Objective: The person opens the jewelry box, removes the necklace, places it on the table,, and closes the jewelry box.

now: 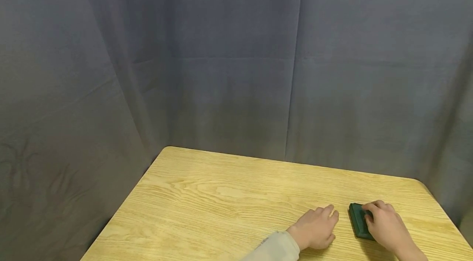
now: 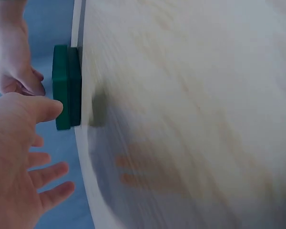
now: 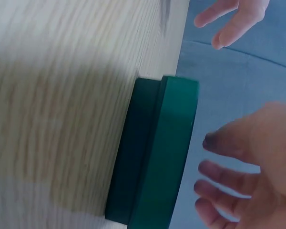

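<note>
A flat dark green box point(image 1: 357, 223) with a lid-like upper part lies on the right of the wooden table. Above its right side hovers my right hand point(image 1: 388, 225), fingers loosely bent; a gap shows between the fingertips and the box point(image 3: 169, 148) in the right wrist view. The thumb tip of that hand point(image 3: 262, 162) looks dark. My left hand point(image 1: 315, 227) is just left of the box, palm down, fingers spread and holding nothing. In the left wrist view, the thumb of the left hand point(image 2: 12, 148) overlaps the box's outline; contact there cannot be told.
The light wood-grain table point(image 1: 207, 207) has rounded far corners. Grey curtains point(image 1: 229, 68) hang behind it and along its left side. A pale sleeve point(image 1: 278, 246) covers the left forearm.
</note>
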A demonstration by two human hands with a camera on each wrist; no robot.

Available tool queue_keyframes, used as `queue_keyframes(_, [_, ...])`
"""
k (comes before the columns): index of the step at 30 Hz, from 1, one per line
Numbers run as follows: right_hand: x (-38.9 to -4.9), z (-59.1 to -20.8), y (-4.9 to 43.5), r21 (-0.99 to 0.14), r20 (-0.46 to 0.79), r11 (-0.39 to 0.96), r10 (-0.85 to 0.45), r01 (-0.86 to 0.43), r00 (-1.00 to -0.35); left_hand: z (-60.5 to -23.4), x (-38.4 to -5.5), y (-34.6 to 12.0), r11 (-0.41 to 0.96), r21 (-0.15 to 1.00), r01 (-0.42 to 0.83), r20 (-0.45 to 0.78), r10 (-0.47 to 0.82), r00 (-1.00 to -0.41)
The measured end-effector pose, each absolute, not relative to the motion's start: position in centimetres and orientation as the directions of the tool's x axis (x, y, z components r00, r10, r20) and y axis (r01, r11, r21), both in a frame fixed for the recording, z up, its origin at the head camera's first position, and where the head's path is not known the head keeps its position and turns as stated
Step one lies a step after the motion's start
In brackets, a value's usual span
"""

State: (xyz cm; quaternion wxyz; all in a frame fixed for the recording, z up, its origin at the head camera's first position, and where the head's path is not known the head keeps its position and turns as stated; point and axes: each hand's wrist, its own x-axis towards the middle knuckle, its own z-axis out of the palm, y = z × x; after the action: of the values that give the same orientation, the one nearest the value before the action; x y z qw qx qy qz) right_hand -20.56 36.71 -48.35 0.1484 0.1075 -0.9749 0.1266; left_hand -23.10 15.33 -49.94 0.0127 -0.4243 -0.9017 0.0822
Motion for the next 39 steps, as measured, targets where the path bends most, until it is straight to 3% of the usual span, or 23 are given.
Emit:
queue_keyframes(6, [-21.0,-48.7,37.8,-0.239,0.258,0.953,-0.122,-0.186,-0.958,-50.5,-22.5,17.1,0.619,-0.147,0.772,-0.106,0.766,-0.634])
queue_keyframes(13, [-21.4,-49.2,38.6,-0.227,0.24,0.959,-0.116,-0.171,-0.964,-50.7,-22.1,18.3,0.584,-0.124,0.802,-0.18,0.782,-0.597])
queue_keyframes(18, [-21.4,-49.3,39.0,-0.249,0.162,0.959,-0.098,-0.136,-0.982,-50.8,-21.6,19.1,0.547,-0.11,0.83,-0.199,0.806,-0.558])
queue_keyframes(29, [-21.4,-49.0,39.5,-0.293,0.125,0.942,-0.133,-0.165,-0.983,-50.9,-21.5,19.9,0.503,-0.133,0.854,-0.19,0.833,-0.52])
queue_keyframes(39, [-21.5,-49.0,39.8,-0.312,0.048,0.939,-0.137,-0.145,-0.989,-50.9,-21.5,20.4,0.515,-0.123,0.848,-0.165,0.832,-0.529])
